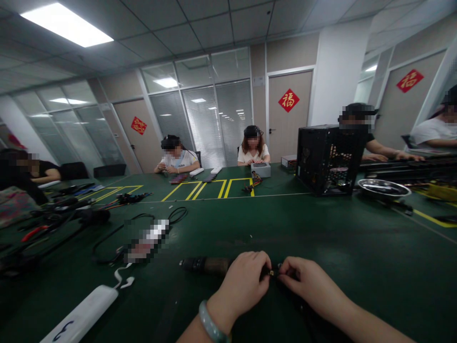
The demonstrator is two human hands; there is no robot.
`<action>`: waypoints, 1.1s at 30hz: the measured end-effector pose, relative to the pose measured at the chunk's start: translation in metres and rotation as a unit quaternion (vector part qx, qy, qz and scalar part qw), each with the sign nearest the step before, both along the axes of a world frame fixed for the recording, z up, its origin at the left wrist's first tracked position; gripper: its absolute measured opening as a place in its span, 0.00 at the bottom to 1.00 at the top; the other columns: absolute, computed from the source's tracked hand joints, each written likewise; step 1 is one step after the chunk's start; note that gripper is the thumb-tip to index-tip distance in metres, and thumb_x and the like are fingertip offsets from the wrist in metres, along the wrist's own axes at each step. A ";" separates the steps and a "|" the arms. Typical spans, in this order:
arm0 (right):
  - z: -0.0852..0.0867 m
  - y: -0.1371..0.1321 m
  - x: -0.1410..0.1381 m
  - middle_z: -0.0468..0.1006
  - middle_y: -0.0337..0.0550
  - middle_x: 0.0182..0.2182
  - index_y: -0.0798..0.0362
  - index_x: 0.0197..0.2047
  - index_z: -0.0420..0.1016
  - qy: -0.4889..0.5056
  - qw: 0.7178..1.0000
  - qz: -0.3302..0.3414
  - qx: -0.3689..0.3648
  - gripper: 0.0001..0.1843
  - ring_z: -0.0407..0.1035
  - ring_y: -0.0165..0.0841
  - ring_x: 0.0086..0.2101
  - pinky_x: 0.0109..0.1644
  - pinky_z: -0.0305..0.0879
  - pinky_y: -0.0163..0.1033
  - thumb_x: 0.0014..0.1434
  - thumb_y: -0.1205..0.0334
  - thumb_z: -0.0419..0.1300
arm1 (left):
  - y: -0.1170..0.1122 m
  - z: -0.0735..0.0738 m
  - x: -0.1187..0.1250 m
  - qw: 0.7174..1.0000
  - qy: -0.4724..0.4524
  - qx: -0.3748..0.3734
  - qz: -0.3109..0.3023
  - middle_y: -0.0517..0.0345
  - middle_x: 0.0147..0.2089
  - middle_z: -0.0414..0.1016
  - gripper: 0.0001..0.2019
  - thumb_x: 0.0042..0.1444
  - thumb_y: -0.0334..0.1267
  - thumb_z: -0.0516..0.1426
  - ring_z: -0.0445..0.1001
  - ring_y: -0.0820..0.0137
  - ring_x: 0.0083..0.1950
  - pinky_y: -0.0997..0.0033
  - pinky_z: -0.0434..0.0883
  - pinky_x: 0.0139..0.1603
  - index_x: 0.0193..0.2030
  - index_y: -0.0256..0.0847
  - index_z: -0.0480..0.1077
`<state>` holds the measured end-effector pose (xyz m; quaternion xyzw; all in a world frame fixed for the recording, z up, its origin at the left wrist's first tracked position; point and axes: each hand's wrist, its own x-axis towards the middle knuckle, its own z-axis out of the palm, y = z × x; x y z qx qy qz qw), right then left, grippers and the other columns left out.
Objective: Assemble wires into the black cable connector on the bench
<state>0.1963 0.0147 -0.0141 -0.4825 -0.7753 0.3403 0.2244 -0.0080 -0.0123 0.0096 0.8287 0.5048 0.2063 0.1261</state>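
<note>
White power strip (80, 314) at far left on green bench mat (357, 238), white earphone cord (123, 276) beside it. Black cable loop (107, 243) around pixelated item. Dark cylindrical tool (205, 265) just left of left hand (243, 286), jade bangle (210, 321) on wrist. Small black connector (272, 273), gold tip showing, pinched narrow between both hands, mid-bench. Right hand (307, 281) closed on connector from other side. Farther right, black PC case (326, 159), steel tray (383, 188).
</note>
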 end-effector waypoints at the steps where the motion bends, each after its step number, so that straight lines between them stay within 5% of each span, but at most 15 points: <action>1: 0.000 0.000 0.000 0.80 0.37 0.31 0.51 0.33 0.75 0.003 1.000 0.001 0.001 0.06 0.73 0.32 0.32 0.34 0.62 0.32 0.59 0.60 0.58 | 0.000 0.000 0.000 1.000 -0.001 0.004 -0.003 0.62 0.42 0.72 0.09 0.54 0.29 0.58 0.69 0.67 0.44 0.67 0.64 0.48 0.41 0.44 0.67; 33: 0.002 -0.001 -0.001 0.78 0.35 0.29 0.51 0.33 0.74 0.027 1.000 0.007 -0.004 0.05 0.72 0.31 0.30 0.32 0.61 0.31 0.59 0.61 0.59 | -0.001 0.002 -0.001 1.000 0.003 0.001 -0.002 0.62 0.43 0.72 0.07 0.56 0.32 0.59 0.70 0.66 0.44 0.66 0.65 0.49 0.41 0.44 0.67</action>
